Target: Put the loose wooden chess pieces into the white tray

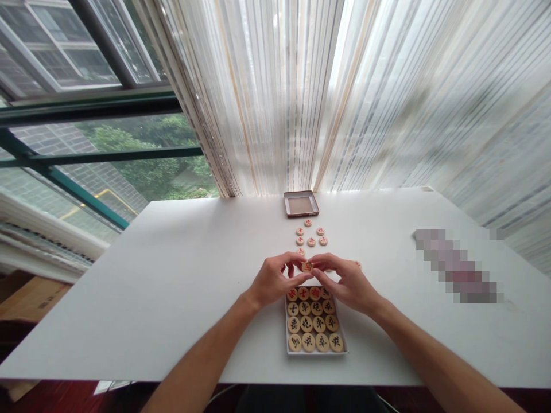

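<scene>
Between the fingertips of my left hand (275,276) and my right hand (346,281) is a round Chinese chess piece (307,267) with a red character, its face turned toward me. Both hands are closed in a pinch on it, just above the far end of a white box (316,353). Rows of Chinese chess pieces (306,324) lie in that box, most with black characters and several red ones in the farthest row. My right fingers partly cover that row's right end. Beyond my hands, several loose red-marked pieces (311,242) lie on the white table; some are partly hidden by my fingers.
A shallow box lid (301,205) lies open side up at the back of the white table (193,275). To the right is a long pixelated object (458,267). Sheer curtains (275,115) hang behind the far edge, with a window at left.
</scene>
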Tool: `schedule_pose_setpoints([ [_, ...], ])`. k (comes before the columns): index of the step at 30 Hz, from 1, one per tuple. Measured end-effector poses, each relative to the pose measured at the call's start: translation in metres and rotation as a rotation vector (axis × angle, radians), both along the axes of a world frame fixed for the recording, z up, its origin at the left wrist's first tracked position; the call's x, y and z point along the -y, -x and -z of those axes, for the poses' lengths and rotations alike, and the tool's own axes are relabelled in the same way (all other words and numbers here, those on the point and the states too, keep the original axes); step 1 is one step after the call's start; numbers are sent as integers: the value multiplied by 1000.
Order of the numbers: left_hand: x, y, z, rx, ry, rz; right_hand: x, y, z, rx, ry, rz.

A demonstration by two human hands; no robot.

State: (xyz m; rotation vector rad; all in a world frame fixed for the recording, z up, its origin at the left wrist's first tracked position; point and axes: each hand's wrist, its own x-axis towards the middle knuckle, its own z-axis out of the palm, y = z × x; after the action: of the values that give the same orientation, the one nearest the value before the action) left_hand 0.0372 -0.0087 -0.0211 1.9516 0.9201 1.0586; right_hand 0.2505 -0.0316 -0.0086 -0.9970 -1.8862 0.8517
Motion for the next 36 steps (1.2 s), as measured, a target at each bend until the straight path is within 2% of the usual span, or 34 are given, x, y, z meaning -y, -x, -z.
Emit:
schedule_pose_setpoints([
  [8,0,0,2,40,36,11,0,0,-1,-57,82,-22],
  [14,0,2,-4,-4,19,38,-2,-3,-2,-38,87,23],
  [21,1,1,-8,-10,18,43,-3,-4,-2,-69,113,-14],
  [36,1,2,-7,15,59,49,-4,-2,1,-92,68,-29],
])
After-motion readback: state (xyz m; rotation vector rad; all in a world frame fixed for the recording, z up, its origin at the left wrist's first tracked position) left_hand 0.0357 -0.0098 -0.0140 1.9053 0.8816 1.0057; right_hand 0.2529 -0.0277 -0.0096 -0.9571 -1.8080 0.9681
